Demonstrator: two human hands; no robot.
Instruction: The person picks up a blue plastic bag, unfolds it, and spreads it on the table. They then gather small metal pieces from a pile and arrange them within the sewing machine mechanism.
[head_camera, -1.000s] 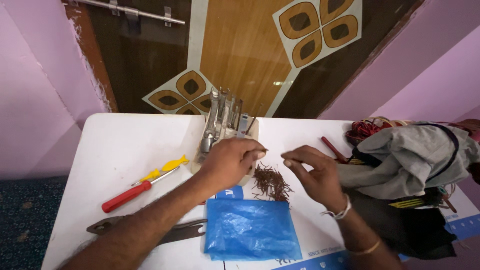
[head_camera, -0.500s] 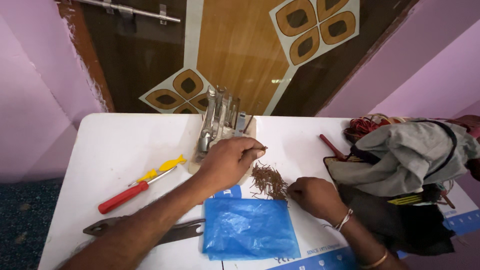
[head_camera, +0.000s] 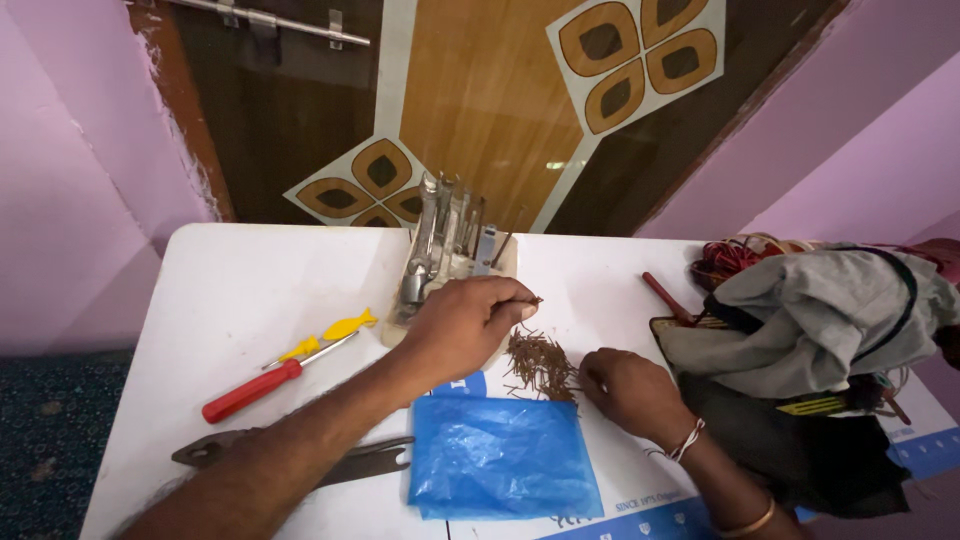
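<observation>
While a grey cloth bundle (head_camera: 830, 320) lies on the white table (head_camera: 230, 290), the left hand (head_camera: 465, 325) pinches thin brown sticks above the loose pile of brown metal sticks (head_camera: 540, 362); the right hand (head_camera: 630, 390), fingers curled, touches the pile's edge beside a blue plastic bag (head_camera: 495, 460).

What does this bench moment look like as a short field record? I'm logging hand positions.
left hand: pinching a few thin brown pins
right hand: fingertips at the pile of brown pins
in front: blue plastic bag
left side: red-handled screwdriver, yellow tool
surface: white table
</observation>
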